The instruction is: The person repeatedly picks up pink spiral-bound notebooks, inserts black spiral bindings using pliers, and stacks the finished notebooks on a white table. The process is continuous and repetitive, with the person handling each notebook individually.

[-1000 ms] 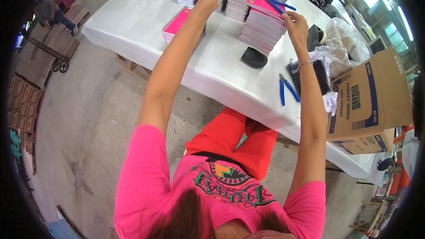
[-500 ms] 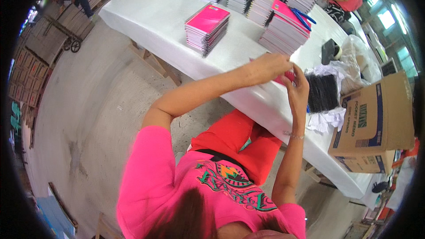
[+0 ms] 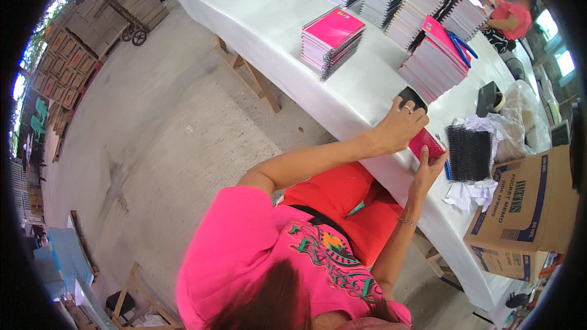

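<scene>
Fingers: the left hand [image 3: 400,128] curls over the top edge of a small pink notebook [image 3: 426,144]; the right hand [image 3: 428,171] props it from below, fingers [image 3: 441,160] extended along its lower edge. Both are clamped on it.
Notebook: held just above the near edge of the white counter [image 3: 275,18], right beside a bundle of black spiral coils [image 3: 469,153] lying on crumpled white paper.
Progress: my judgement is that this notebook is mid-handling; one pink-topped stack [image 3: 332,40] and a taller stack [image 3: 435,61] stand finished farther off, with more stacks at the far end.
Arms: the left forearm reaches across the body, elbow bent; the right rises steeply from the lap.
Around: a dark tape dispenser [image 3: 489,98] to the right, cardboard boxes [image 3: 526,208] at the near right.
</scene>
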